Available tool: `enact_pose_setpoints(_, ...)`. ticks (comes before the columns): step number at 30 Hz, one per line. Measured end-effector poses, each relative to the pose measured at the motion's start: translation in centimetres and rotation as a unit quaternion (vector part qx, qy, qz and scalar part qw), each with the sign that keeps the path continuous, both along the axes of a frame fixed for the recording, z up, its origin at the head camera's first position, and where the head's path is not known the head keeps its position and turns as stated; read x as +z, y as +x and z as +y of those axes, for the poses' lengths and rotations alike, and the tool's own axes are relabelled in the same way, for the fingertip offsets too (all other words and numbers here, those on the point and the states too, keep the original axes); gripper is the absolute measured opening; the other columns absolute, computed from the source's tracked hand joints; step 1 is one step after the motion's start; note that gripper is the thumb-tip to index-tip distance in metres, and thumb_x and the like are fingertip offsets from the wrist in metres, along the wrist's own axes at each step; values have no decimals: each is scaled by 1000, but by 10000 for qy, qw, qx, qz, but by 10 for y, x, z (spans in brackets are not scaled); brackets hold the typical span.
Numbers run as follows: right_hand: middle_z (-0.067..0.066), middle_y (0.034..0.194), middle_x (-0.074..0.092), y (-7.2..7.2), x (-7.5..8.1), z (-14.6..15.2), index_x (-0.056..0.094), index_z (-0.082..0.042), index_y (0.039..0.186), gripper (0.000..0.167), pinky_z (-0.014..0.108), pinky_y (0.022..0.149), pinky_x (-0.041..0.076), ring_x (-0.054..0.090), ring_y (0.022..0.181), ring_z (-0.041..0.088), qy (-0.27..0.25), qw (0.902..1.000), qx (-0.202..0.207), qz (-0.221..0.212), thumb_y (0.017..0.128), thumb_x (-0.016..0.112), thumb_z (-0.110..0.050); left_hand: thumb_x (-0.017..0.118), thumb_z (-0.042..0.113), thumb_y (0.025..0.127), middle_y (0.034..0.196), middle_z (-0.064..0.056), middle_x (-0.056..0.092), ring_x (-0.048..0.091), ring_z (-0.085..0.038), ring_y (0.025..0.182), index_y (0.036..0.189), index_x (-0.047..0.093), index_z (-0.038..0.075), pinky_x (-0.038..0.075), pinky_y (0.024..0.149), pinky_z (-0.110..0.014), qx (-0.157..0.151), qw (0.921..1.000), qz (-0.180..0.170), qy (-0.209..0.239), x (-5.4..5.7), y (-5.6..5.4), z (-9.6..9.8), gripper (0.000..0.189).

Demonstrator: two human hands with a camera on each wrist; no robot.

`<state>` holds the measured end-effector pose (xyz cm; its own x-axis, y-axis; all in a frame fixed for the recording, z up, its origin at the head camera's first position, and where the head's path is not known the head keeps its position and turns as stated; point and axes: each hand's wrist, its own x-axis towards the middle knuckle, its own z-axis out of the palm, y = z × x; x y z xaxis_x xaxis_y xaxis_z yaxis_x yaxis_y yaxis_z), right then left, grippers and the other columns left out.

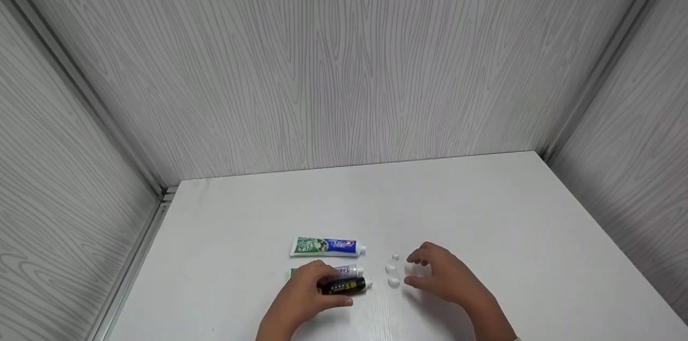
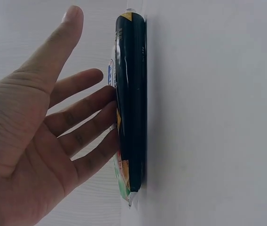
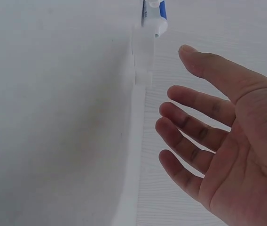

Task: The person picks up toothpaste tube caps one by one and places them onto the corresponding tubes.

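Observation:
My left hand (image 1: 305, 293) reaches over a black toothpaste tube (image 1: 346, 285) with yellow markings, thumb held away from it. In the left wrist view the fingertips (image 2: 109, 92) meet or nearly meet the black tube (image 2: 132, 94); contact is hard to tell. Behind that tube lies a pale toothpaste tube (image 1: 349, 270), partly hidden by my hand. Farther back is a green-and-blue toothpaste tube (image 1: 326, 246). My right hand (image 1: 445, 278), fingers loosely bent and apart, hovers just right of several small white caps (image 1: 394, 281) and holds nothing.
The white tabletop (image 1: 484, 212) carries the tubes and caps. A wood-grain panel (image 1: 344, 61) rises behind it, with similar side panels at left (image 1: 64, 169) and right (image 1: 634, 142).

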<state>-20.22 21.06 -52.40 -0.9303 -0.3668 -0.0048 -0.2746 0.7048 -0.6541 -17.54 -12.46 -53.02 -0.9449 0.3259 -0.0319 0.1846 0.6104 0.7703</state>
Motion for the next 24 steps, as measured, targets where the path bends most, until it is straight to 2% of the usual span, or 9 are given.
enact_pose_setpoints(7, 0, 110, 67, 2, -2, -7, 76, -8, 118, 41, 44, 90, 53, 64, 108, 24, 18, 9997, 185, 136, 90, 85, -36, 95, 50, 74, 106, 8, 70, 61, -13, 101, 119, 81, 21, 53, 95, -42, -26, 9996, 3, -297, -3, 1, 6, 56)
enact_pose_setpoints(13, -1, 108, 67, 1, -2, -15, 76, -8, 116, 39, 44, 89, 54, 65, 105, 22, 132, 9996, 197, 125, 89, 85, -35, 94, 58, 71, 103, 7, 64, 54, -14, 97, 123, 81, 19, 48, 89, -38, -35, 9975, 180, -686, -6, 1, 11, 65)
enact_pose_setpoints(17, 0, 105, 68, 0, 0, -20, 77, -7, 112, 37, 45, 86, 55, 66, 102, 23, 199, 9995, 208, 124, 87, 87, -32, 92, 59, 72, 105, 6, 61, 52, -14, 98, 125, 80, 17, 47, 89, -37, -37, 9975, 231, -669, -8, 1, 12, 68)
enact_pose_setpoints(24, -1, 102, 68, 2, 0, -27, 78, -8, 107, 32, 44, 84, 55, 66, 98, 21, 360, 9992, 178, 79, 84, 90, -27, 92, 52, 76, 111, 3, 59, 52, -17, 108, 129, 76, 16, 51, 97, -41, -120, 9972, 459, -570, -11, 3, 10, 67)
